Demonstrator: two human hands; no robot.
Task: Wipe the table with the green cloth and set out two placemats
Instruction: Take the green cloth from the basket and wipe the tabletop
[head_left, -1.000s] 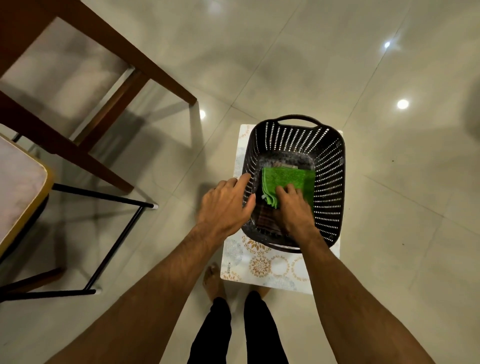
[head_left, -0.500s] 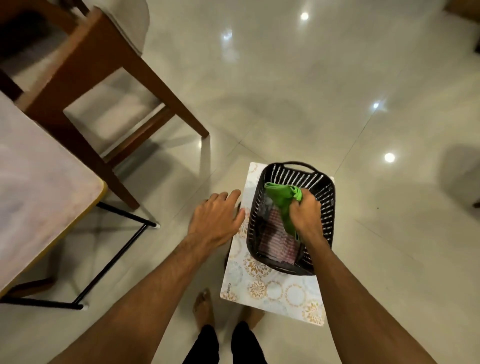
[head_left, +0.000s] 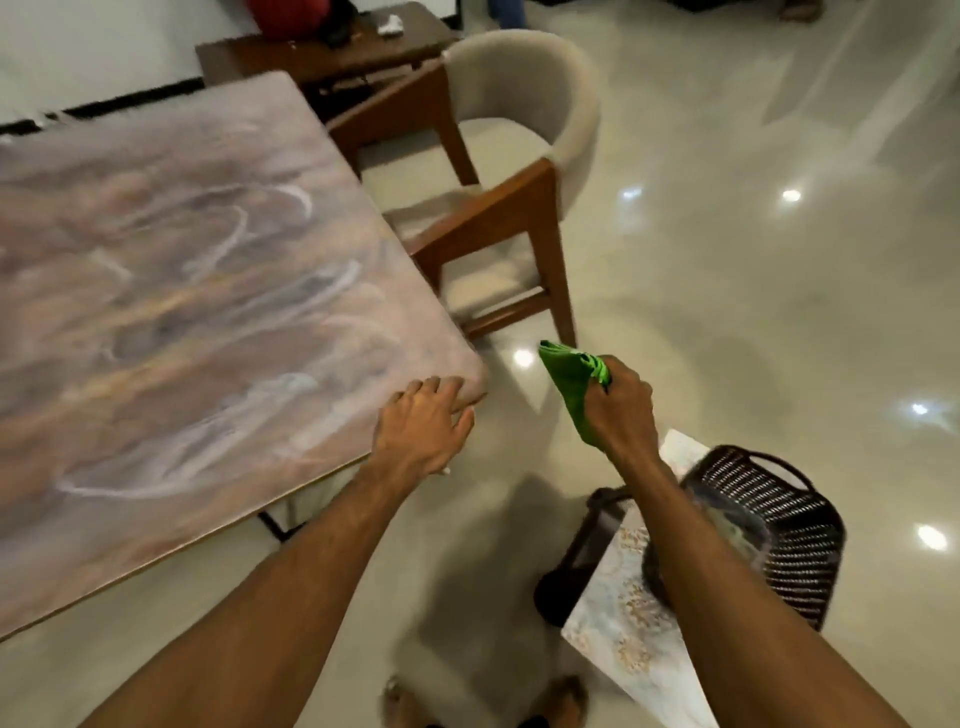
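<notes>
The marbled brown table (head_left: 171, 291) fills the left of the view. My left hand (head_left: 423, 431) rests open at its near right corner, fingers spread on the edge. My right hand (head_left: 621, 410) is in the air right of that corner, shut on the folded green cloth (head_left: 569, 382), which sticks up and hangs below the fist. Behind my right forearm the black perforated basket (head_left: 789, 530) stands on a low stool with a patterned top (head_left: 623, 634). Something patterned lies inside the basket, blurred and mostly hidden by my arm.
A wooden chair with a beige padded back (head_left: 519, 171) stands at the table's right side. A dark wooden side table (head_left: 322, 52) is at the back. The glossy tiled floor (head_left: 753, 291) stretches to the right. My feet (head_left: 483, 701) show at the bottom.
My right hand lifted the green cloth out of the basket and carried it up toward the table. My left hand left the basket rim and now rests on the table corner. The view swung left.
</notes>
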